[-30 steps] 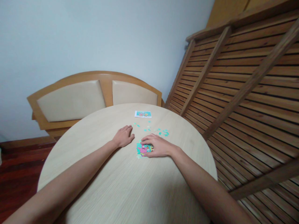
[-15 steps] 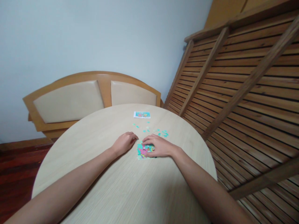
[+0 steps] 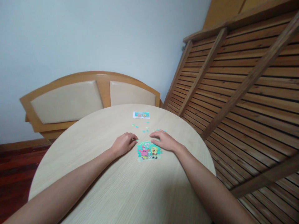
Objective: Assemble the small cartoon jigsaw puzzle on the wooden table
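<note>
A partly joined jigsaw puzzle (image 3: 144, 153) lies flat on the table, showing a pink starfish figure and a yellow square figure on teal. At its upper left, my left hand (image 3: 125, 145) rests with thumb and fingertips closed together; a small teal puzzle piece (image 3: 137, 141) shows at their tips. My right hand (image 3: 164, 141) hovers over or touches the puzzle's upper right edge, fingers and thumb apart, with nothing visible between them. Beyond the hands lie several loose puzzle pieces (image 3: 136, 127), and some on the right are mostly hidden behind my right hand.
A small picture card (image 3: 141, 115) with similar figures lies toward the far side of the round wooden table (image 3: 93, 133). Behind stands a headboard with cream panels (image 3: 70, 101) against the wall. A slatted wooden frame (image 3: 233, 93) leans close along the right side.
My right hand has moved up and right off the middle of the puzzle, uncovering its figures and covering loose pieces beyond. My left hand stays nearly in place.
</note>
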Motion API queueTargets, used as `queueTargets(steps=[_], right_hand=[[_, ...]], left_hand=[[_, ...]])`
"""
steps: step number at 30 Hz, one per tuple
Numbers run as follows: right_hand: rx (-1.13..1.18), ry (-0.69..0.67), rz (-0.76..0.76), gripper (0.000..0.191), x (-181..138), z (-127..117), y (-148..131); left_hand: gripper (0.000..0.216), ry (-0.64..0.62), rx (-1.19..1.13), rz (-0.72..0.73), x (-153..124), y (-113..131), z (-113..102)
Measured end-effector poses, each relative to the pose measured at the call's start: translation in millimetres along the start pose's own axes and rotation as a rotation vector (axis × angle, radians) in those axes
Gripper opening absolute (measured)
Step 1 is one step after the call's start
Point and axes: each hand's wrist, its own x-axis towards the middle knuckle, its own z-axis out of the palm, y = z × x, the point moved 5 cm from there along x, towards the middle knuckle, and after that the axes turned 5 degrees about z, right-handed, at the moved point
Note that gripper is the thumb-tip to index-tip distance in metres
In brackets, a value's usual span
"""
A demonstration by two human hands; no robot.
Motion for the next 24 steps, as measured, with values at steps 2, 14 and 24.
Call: queueTargets(steps=[2,14,24], right_hand=[[-0.049,0.041,0.047,0.030,2,1,12],[-0.092,0.039,0.023,0.023,11,6,14],[0.017,0.082,0.091,0.023,-1,-16,38]], left_hand=[[0.019,-0.004,0.004,0.025,-1,5,-3],[0.033,-0.164,-0.071,0.463,-14,41,-9],[0.036,-0.137,-0.132,0.545,-13,42,-6]])
